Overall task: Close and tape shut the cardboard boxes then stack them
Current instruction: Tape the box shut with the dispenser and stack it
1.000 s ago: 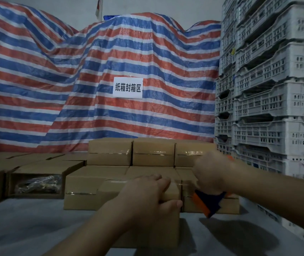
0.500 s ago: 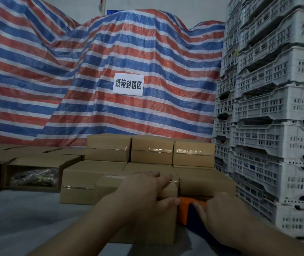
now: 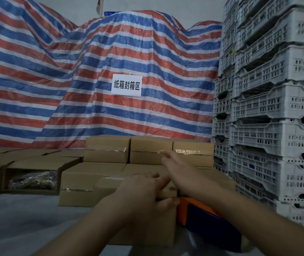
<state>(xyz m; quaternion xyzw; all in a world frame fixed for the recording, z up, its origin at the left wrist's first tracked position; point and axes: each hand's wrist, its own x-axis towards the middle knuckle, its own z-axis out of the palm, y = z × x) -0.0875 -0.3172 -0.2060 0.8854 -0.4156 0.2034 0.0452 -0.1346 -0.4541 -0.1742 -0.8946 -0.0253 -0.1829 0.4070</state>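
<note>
Nearest to us, the cardboard box [image 3: 142, 226] sits on the grey desk [image 3: 27, 218], flaps down. The left hand [image 3: 143, 193] lies over its top near edge, fingers laid along the lid and thumb hooked over the right corner, gripping it. Just right of the box lies the orange and dark blue tape dispenser [image 3: 203, 217], flat on the desk, partly under the right forearm. The right hand [image 3: 182, 170] hangs above the box's far right side, fingers straight and loosely together, holding nothing; it is blurred.

Just behind sits a row of sealed boxes [image 3: 84, 183], glossy tape showing on their fronts, and on top of them a second row of three taped boxes [image 3: 151, 150]. Far left, an open box [image 3: 31, 174] lies on its side with a clear bag of goods inside.

On the right rise tall stacks of white plastic crates [image 3: 277, 108]. At the back hangs a red, white and blue striped tarpaulin [image 3: 55, 80] bearing a white paper sign [image 3: 126, 85].
</note>
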